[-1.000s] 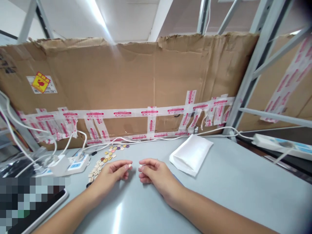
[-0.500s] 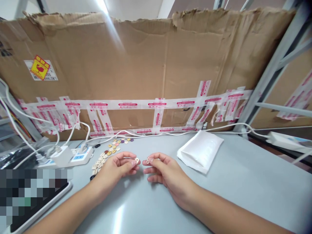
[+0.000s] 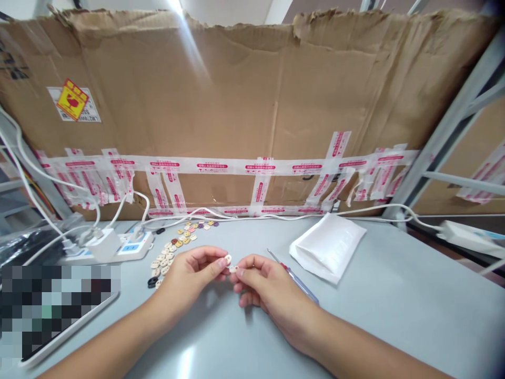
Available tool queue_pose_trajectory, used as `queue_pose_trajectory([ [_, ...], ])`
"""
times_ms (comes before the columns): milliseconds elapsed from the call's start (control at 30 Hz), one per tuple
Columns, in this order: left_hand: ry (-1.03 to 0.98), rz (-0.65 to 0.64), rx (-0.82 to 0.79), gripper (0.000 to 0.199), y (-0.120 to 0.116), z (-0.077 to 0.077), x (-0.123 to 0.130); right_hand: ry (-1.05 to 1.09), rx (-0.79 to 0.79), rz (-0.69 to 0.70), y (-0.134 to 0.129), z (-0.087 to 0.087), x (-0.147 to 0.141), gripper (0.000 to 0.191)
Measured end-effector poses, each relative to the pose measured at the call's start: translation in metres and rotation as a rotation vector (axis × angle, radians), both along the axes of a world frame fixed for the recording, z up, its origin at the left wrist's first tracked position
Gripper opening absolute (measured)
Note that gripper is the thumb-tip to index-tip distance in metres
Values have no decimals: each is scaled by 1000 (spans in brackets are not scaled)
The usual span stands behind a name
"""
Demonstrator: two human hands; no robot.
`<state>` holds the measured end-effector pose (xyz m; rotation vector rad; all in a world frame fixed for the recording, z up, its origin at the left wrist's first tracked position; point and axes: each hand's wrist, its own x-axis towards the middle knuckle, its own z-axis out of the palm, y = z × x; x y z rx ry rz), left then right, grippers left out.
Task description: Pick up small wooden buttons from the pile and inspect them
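Both hands meet over the grey table (image 3: pixel 394 316): left hand (image 3: pixel 193 271) pinches a small pale button (image 3: pixel 228 259) at its fingertips, right hand (image 3: pixel 262 281) pinches a second small piece (image 3: pixel 232 269) touching it. Step in hand looks like mating the two pieces. Next move likely calls for fine alignment; loose buttons (image 3: pixel 173 250) lie just left, thin screwdriver (image 3: pixel 294 277) behind the right hand.

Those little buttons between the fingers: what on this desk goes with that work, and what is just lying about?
In use:
left hand pinching a small pale button
right hand pinching another small piece
row of coloured buttons beside the left hand

Lying about:
thin screwdriver
white bag
power strip with cables
cardboard wall
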<state>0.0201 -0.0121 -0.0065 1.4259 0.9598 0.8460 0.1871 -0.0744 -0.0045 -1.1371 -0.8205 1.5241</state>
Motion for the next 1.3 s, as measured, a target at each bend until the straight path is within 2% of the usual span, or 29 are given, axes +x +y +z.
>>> queue_pose_trajectory([
  [200, -25, -40, 3, 36, -1, -3, -1, -105, 16, -18, 1, 2, -2, 9],
  [333, 3, -59, 31, 32, 0, -6, -3, -144, 18, -9, 1, -1, -3, 11],
  [867, -22, -119, 47, 28, -4, -9, -1, -133, 50, -23, 3, -8, -5, 17],
  [967, 20, -118, 107, 29, -5, -7, -1, -138, 42, -29, 3, -8, -5, 16],
  [1133, 189, -130, 316, 27, -7, -4, -3, -134, 13, -55, 3, -4, -6, 16],
  [1300, 279, -161, 401, 27, -8, -1, -4, -117, -6, -42, 2, -2, -5, 13],
])
